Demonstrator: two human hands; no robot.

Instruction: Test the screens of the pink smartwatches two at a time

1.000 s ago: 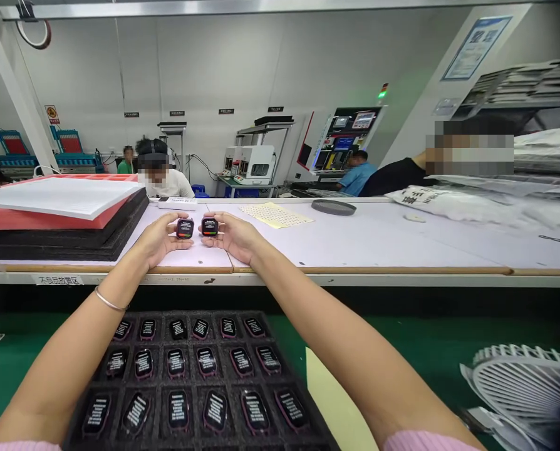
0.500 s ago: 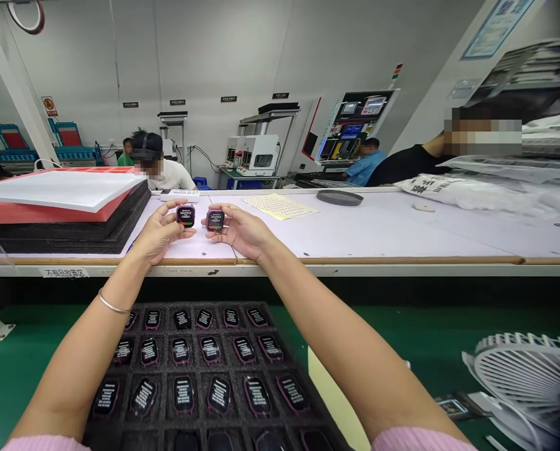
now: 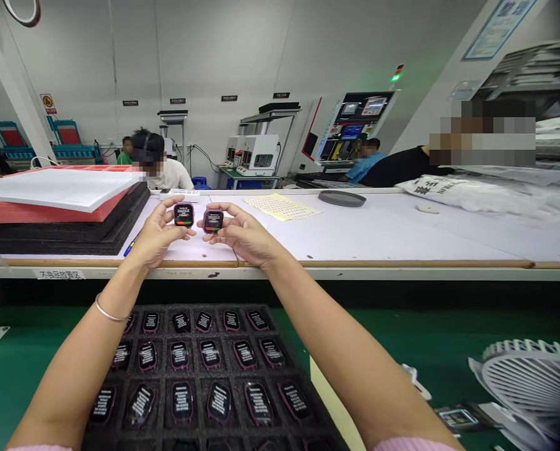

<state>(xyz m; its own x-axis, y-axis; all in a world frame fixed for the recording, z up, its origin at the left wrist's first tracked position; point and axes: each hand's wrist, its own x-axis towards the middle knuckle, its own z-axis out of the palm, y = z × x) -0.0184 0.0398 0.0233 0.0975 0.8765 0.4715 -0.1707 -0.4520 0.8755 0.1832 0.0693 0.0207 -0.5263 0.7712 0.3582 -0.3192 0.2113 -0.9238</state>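
Observation:
Both hands are stretched out over the white shelf, each pinching a small smartwatch by its edges. My left hand [image 3: 160, 232] is closed on one smartwatch [image 3: 183, 215], its lit screen facing me with white text and a red and green bar. Just to the right, my right hand [image 3: 247, 233] is closed on a second smartwatch [image 3: 213, 220] with a similar screen. The two watches are side by side, slightly apart. Below my forearms lies a black foam tray [image 3: 162, 378] with several purple-rimmed watches in its pockets, most showing white text.
At the left of the shelf [image 3: 402, 235] are stacked foam trays [image 3: 64, 235] and a blue pen [image 3: 129, 248]. A yellow label sheet [image 3: 282, 206], a round dark dish [image 3: 342, 198] and plastic bags [image 3: 477, 191] lie further right. A white fan [image 3: 534, 382] stands lower right. Several people sit beyond.
Both watches remain held. The left watch has tilted and shifted slightly left, and the right one has also moved a little left. The person at the right has leaned slightly leftward.

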